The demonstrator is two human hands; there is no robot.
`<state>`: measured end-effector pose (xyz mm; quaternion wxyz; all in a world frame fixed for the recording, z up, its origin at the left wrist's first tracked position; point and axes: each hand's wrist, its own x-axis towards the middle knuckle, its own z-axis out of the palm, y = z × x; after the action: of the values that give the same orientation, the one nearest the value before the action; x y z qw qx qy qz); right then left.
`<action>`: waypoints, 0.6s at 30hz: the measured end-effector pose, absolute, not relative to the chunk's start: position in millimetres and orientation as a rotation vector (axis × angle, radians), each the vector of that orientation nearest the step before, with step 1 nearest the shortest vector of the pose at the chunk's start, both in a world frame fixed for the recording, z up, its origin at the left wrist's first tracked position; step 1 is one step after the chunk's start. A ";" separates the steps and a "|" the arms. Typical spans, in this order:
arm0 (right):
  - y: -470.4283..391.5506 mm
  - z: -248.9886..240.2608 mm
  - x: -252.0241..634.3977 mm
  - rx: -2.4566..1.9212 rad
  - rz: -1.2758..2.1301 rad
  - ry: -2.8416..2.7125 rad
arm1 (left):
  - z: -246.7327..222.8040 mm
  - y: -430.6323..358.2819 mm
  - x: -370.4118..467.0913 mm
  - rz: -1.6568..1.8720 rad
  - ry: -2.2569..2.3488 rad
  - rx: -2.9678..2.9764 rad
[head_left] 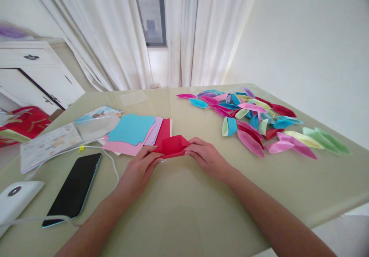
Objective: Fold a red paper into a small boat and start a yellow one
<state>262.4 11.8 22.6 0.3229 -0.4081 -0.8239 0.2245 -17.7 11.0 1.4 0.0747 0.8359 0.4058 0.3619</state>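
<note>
Between my two hands is a piece of folded red paper [173, 145], held just above the table near its middle. My left hand [142, 166] pinches its left end, thumb and fingers closed on it. At the other end, the fingers of my right hand [206, 157] are pressed together on the paper. The upper part of the red paper stands up in a folded flap. Just behind and left of it lies a stack of coloured paper sheets [131, 128], with blue on top and pink, lilac and red showing beneath.
A pile of folded paper boats [250, 111] in many colours spreads over the right of the table [184, 211]. On the left lie a black phone [76, 186], a white power bank [20, 195], a white cable [113, 163] and printed booklets [52, 145].
</note>
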 end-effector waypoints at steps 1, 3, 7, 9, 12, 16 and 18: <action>12.0 22.4 262.2 -1.085 0.589 -2.164 | 0.9 11.5 -17.1 1.041 1.204 2.495; 12.3 22.5 262.2 -1.103 0.597 -2.151 | 0.1 11.7 -16.1 0.958 1.169 2.480; 13.2 22.9 262.9 -1.146 0.634 -2.095 | -0.2 11.6 -16.4 0.864 1.117 2.478; 14.1 22.9 263.5 -1.185 0.636 -2.087 | 0.0 12.2 -18.2 0.863 1.115 2.473; 15.6 23.5 264.5 -1.192 0.628 -2.069 | 0.1 13.9 -21.7 0.921 1.151 2.424; 16.7 25.6 265.4 -1.176 0.660 -2.046 | 1.6 15.7 -23.2 1.025 1.206 2.347; 16.9 25.6 265.4 -1.204 0.658 -2.065 | 2.6 15.7 -22.6 1.036 1.184 2.357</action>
<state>265.4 16.9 25.6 0.3249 -0.4592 -0.7877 0.2510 -22.6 15.7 2.6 0.1535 0.8219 0.4129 0.3611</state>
